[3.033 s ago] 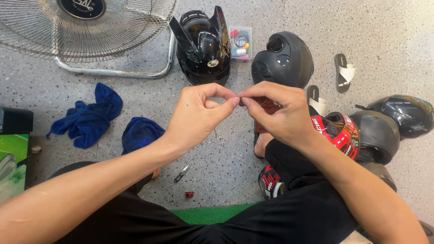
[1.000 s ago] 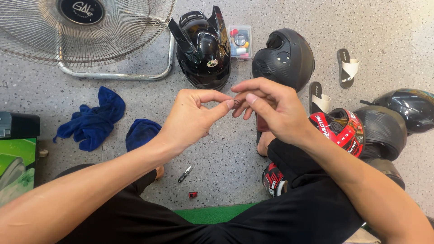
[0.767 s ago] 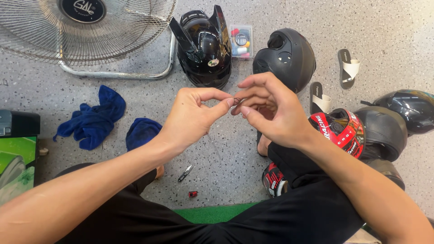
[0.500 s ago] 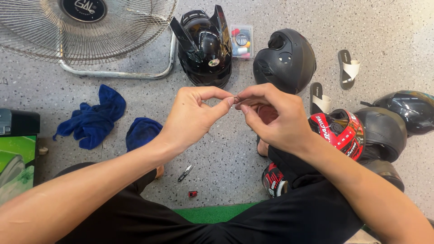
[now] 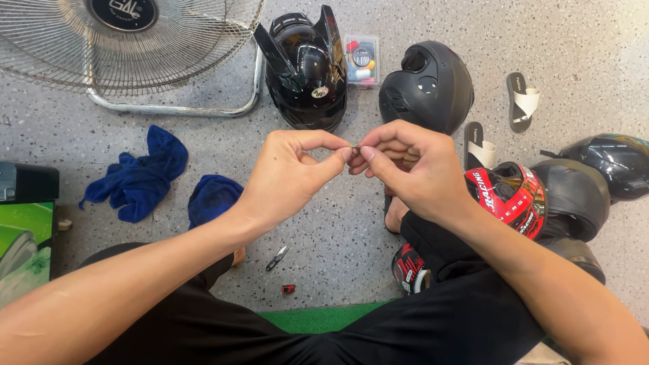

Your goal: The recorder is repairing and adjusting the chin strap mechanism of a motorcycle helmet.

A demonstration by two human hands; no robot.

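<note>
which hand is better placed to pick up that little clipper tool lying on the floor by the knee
Left, probably. The small clipper tool lies on the speckled floor under the left forearm, nearer the left hand. The right hand is farther across; both pinch a tiny dark piece.

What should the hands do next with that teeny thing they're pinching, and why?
Probably keep the pinch and bring it closer to the eyes. The left hand and right hand meet fingertip to fingertip on a tiny dark piece, too small to identify. They are above the speckled floor, where a dropped bit would likely be hard to spot.
</note>
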